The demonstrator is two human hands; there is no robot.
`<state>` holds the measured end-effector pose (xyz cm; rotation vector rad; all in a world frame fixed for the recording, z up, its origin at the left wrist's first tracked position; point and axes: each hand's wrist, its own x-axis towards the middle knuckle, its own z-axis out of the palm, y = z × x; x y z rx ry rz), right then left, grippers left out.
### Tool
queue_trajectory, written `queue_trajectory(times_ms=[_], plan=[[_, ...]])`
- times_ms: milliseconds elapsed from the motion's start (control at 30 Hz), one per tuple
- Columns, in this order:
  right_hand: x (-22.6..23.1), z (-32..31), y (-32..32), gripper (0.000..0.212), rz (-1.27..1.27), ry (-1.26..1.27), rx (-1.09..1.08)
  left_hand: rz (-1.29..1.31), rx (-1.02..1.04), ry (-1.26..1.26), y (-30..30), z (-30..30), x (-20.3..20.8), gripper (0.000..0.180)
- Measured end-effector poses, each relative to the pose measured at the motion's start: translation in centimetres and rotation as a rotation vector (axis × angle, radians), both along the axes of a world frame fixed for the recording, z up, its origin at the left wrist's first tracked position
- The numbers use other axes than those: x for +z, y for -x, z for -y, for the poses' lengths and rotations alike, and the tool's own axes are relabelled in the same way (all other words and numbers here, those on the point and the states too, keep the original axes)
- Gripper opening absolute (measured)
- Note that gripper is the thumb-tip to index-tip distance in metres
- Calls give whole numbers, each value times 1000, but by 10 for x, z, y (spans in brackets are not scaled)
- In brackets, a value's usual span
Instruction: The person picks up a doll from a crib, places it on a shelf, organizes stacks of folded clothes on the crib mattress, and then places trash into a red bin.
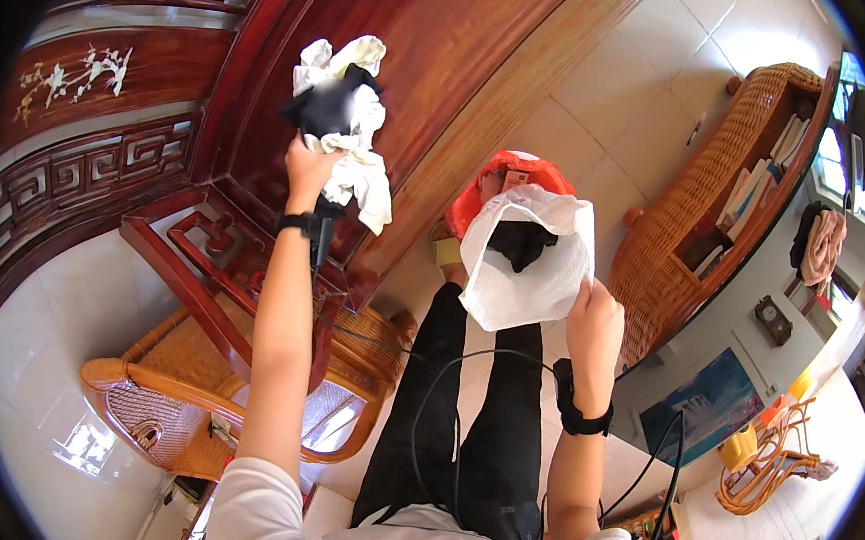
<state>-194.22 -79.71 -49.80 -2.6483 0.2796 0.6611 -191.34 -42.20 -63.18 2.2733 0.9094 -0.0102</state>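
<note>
My left hand [309,173] is closed around a bunch of crumpled cloth at the upper left, above a dark red wooden bench seat [437,60]. The bunch is made of white cloth [366,187] and black cloth [325,108]. In front of my legs, my right hand [595,327] pinches the rim of a white bag [491,299], whose mouth faces up and gapes wide. Some black cloth [523,244] lies inside it. Just beyond stands a red plastic bag [532,167], partly hidden by the white one.
The bench's carved back [89,156] rises on the left. Below its armrest is a rattan chair [179,378]. To the right stands a wicker cabinet [645,245] with a dark glossy panel beside it. A black cable [424,395] loops across my legs.
</note>
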Motion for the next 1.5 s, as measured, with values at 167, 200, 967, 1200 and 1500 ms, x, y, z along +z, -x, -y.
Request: queue_trajectory(times_ms=[167, 200, 967, 1200, 1500], plan=[[-5, -9, 2, 18, 5, -10, -17, 116, -60, 294, 28, 10, 59, 52], [-7, -7, 3, 17, 15, 2, -18, -2, -34, 429, 26, 38, 88, 48], [4, -36, 47, 16, -272, -719, -141, -29, -590, 539, 86, 245, -53, 34], [-9, -8, 36, 24, -319, -705, -489, -646, -383, 1316, 102, 233, -36, 35], [-12, 15, 11, 26, -292, -662, -535, 19, -258, 626, -16, 141, 43, 31]])
